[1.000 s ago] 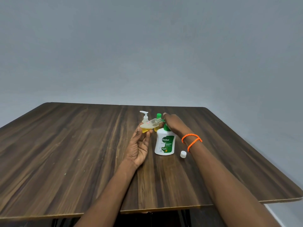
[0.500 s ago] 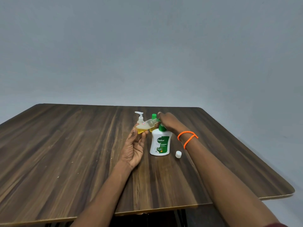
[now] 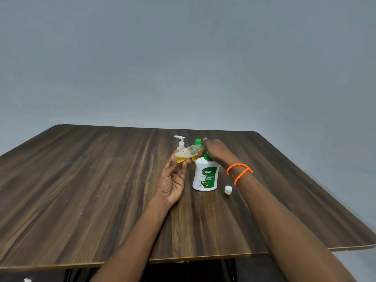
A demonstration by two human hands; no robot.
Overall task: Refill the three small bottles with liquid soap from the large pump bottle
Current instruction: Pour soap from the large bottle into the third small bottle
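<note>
three small bottles are in sight, and one of them point(image 3: 186, 153) is up in the left hand point(image 3: 173, 178), which holds its bottom end with the fingers, tipped almost flat. its open mouth points at the green spout of the big pump bottle point(image 3: 206, 176). the right hand point(image 3: 216, 152) sits on top of the pump with its fingers curled over the head, pressing or about to press. compared with a second ago, not much has changed: both hands and the tipped bottle are in the same pose, the mouth held at the spout the whole time. the yellow soap inside looks like it sits low at the held end, so i think this bottle is not full yet and more pumps are needed. the other two small bottles, one with a white pump point(image 3: 180, 142) and one with a green cap point(image 3: 197, 143), stand just behind on the tabletop point(image 3: 81, 190). a little white cap point(image 3: 228, 189) lies near the big bottle, waiting to go back on. two orange bands point(image 3: 240, 171) ring the right wrist.
</note>
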